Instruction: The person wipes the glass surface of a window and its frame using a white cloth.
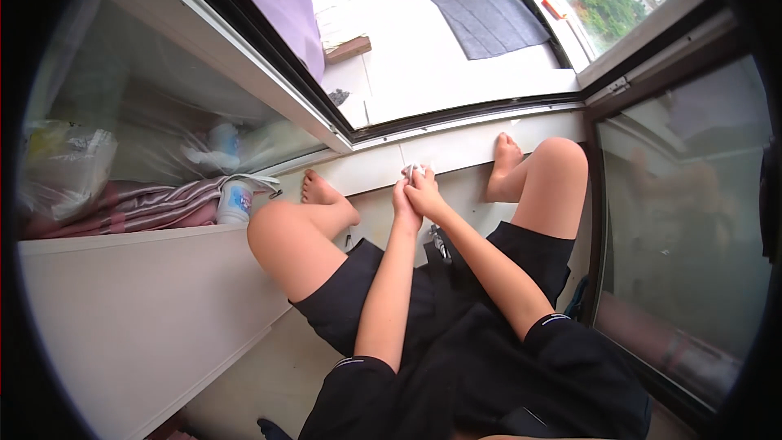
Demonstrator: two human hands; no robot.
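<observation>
Bottle (235,202), white, stands by right end of cabinet (138,293), against striped cloth (138,205). Left foot (319,190) and right foot (507,155) flank the work at the tiled sill (464,145). Small white item (420,169) appears near sill's near edge, gripped between left hand (405,204) and right hand (425,195). Fingers partly cover it; pointing direction, long axis: cannot tell.

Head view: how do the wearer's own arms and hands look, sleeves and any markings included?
Both arms wear short, loose black sleeves, left and right, each with a thin white line near its hem. Below the sleeves the forearms are bare. The left hand and right hand are ungloved; no watch or bracelet shows.
</observation>
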